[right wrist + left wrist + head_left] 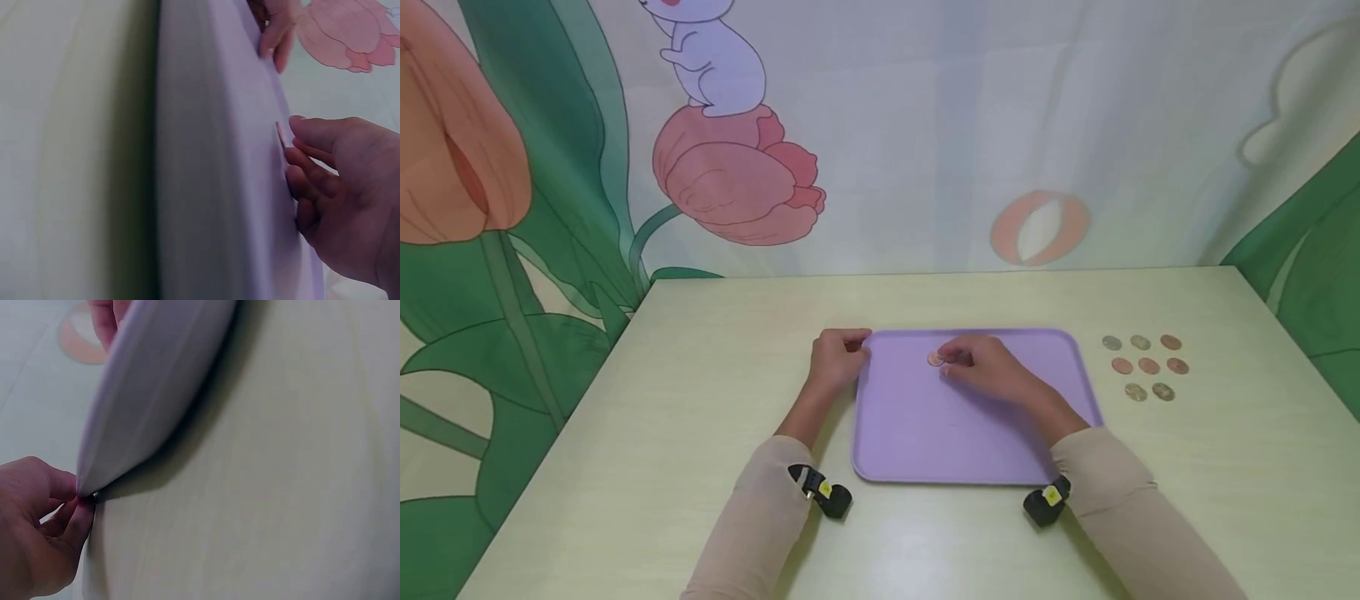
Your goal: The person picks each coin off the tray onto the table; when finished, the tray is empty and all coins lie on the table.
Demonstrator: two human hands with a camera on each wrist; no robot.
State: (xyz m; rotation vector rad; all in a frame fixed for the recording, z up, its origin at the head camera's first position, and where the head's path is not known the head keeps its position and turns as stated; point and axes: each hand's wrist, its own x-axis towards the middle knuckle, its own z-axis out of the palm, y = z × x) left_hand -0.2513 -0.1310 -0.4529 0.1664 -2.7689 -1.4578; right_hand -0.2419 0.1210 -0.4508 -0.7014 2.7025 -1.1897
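Note:
A purple tray [910, 433] with a raised rim lies on the table in front of the person. The left hand [837, 360] holds the tray at its far left corner; its thumb and fingers meet at the rim in the left wrist view. Over the far half of the tray, the right hand [988, 367] pinches a copper-coloured coin [935, 359] at its fingertips. Seen edge-on in the right wrist view, the coin [280, 134] sits close to the tray surface. The other fingers of that hand are curled.
Several coins [1148, 366], some copper and some silvery or brassy, lie flat in loose rows right of the tray. The pale table [625, 467] ends at a printed curtain [910, 167] behind. Both sleeved wrists carry small black cameras [1047, 502].

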